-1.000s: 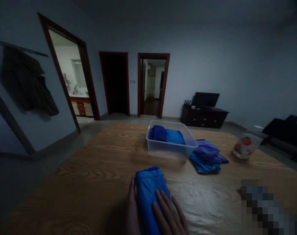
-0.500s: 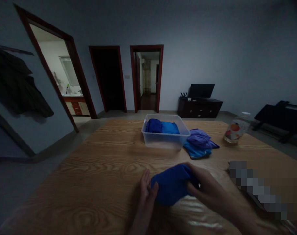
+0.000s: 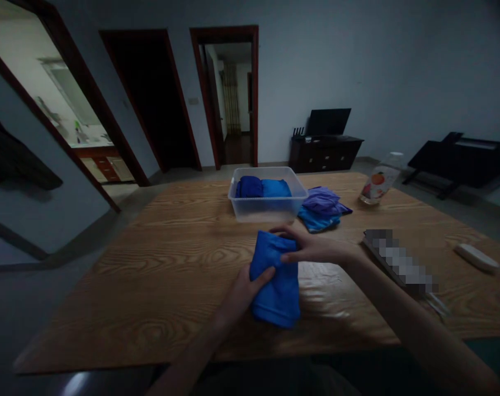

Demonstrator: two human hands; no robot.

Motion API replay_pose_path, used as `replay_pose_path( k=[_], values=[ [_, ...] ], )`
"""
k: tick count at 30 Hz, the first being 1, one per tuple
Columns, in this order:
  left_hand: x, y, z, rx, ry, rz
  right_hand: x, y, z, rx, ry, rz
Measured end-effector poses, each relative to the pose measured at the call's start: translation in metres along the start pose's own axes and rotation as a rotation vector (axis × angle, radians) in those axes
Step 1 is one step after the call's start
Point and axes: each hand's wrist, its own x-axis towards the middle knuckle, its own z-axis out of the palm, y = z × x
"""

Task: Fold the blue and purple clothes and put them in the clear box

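A folded blue cloth [image 3: 274,278] is lifted above the wooden table [image 3: 150,269], held between both hands. My left hand [image 3: 243,289] grips its left edge with the thumb on top. My right hand [image 3: 311,248] pinches its upper right corner. Beyond it a clear plastic tub [image 3: 267,208] holds two folded blue cloths [image 3: 263,188]. A small pile of purple and blue cloths [image 3: 322,209] lies right of the tub.
A glass jar with a fruit label [image 3: 375,184] stands at the far right of the table. A blurred flat object [image 3: 398,263] and a white remote-like item [image 3: 476,257] lie on the right. Doorways and a dark TV cabinet [image 3: 326,153] are behind.
The cloth lay flat on the table under both hands a second ago; both hands have gathered it and lifted it. The camera has tilted down and the view shifted.
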Motion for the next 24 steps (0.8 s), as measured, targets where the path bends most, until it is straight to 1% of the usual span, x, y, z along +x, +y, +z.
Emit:
replay_pose_path(
  k=[2, 4, 7, 9, 11, 13, 15, 18, 19, 21, 24],
  values=[
    [0.002, 0.000, -0.003, -0.077, 0.004, -0.051, 0.005, 0.001, 0.001, 0.013, 0.010, -0.020],
    [0.004, 0.000, -0.006, -0.143, -0.025, -0.085, 0.012, -0.001, 0.000, 0.089, 0.094, -0.027],
    [0.011, 0.009, -0.010, -0.177, -0.165, -0.050, 0.025, -0.012, -0.008, 0.181, 0.273, -0.053],
    [0.021, 0.025, -0.015, -0.129, -0.212, -0.011, 0.036, -0.021, -0.018, 0.200, 0.370, -0.089],
    [0.037, 0.052, -0.021, -0.043, -0.201, 0.034, 0.050, -0.031, -0.034, 0.196, 0.426, -0.126],
    [0.060, 0.085, -0.028, 0.059, -0.174, 0.092, 0.071, -0.041, -0.056, 0.208, 0.466, -0.135],
    [0.088, 0.119, -0.034, 0.124, -0.156, 0.143, 0.097, -0.049, -0.083, 0.231, 0.506, -0.120],
    [0.139, 0.163, -0.037, 0.133, -0.156, 0.189, 0.142, -0.058, -0.126, 0.239, 0.573, -0.101],
    [0.157, 0.174, -0.037, 0.123, -0.151, 0.187, 0.157, -0.059, -0.140, 0.234, 0.593, -0.091],
    [0.192, 0.189, -0.037, 0.089, -0.152, 0.173, 0.184, -0.057, -0.163, 0.214, 0.611, -0.047],
    [0.241, 0.195, -0.036, 0.085, -0.158, 0.110, 0.215, -0.043, -0.190, 0.133, 0.606, 0.027]
  ],
)
